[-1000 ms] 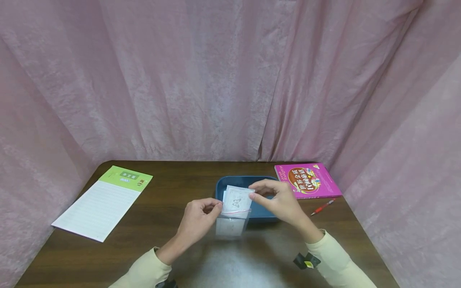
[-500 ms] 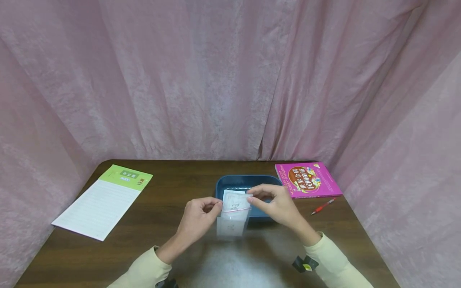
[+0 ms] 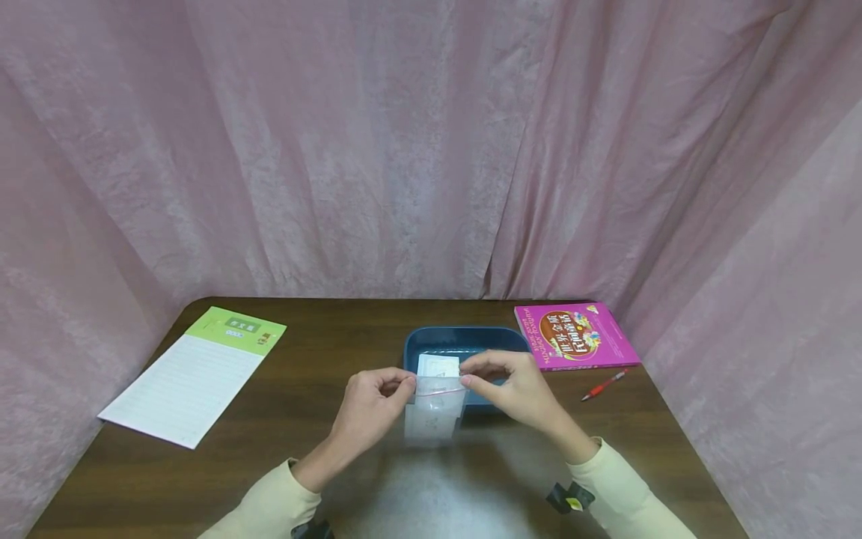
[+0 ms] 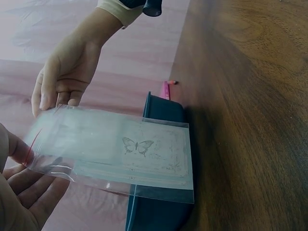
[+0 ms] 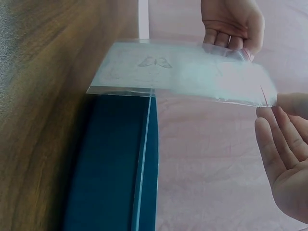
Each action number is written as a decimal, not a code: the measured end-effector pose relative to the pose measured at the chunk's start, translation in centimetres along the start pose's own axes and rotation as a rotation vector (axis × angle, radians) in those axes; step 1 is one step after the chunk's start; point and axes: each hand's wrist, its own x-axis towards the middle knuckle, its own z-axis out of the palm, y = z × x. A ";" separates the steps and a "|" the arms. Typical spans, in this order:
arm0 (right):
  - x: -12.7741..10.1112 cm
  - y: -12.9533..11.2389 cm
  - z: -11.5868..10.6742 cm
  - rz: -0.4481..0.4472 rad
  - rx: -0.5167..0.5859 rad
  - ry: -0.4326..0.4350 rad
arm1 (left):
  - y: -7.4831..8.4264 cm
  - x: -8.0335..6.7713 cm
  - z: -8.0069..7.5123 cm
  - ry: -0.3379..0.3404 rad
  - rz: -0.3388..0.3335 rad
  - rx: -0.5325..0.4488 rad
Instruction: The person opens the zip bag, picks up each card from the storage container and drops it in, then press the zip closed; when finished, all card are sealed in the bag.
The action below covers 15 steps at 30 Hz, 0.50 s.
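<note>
A clear zip bag (image 3: 434, 419) with a red seal line hangs between my hands, near the front edge of a blue tray (image 3: 465, 329). White paper cards lie inside the bag; in the left wrist view the front card (image 4: 163, 149) carries a butterfly print. My left hand (image 3: 376, 404) pinches the bag's left top corner between thumb and index finger. At the right top corner my right hand (image 3: 515, 385) pinches the bag the same way. In the head view, a white card (image 3: 438, 365) shows just above the bag's mouth.
A green-headed lined writing pad (image 3: 195, 374) lies on the left of the brown wooden table (image 3: 323, 337). At the back right sits a pink book (image 3: 575, 335), with a red pen (image 3: 604, 385) in front of it. Pink curtains (image 3: 377, 150) surround the table.
The cards have slid down into the bag, and the butterfly print has dropped below the seal line. My right hand has moved slightly left and down, from the card to the bag's corner.
</note>
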 end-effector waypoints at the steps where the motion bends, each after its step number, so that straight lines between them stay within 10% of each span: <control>1: 0.0 0.0 0.0 -0.003 -0.001 -0.004 | 0.0 0.0 0.0 -0.004 0.000 -0.003; 15: 1.9 1.7 -0.8 0.009 -0.035 0.003 | -0.1 -0.1 -0.3 -0.015 -0.017 -0.008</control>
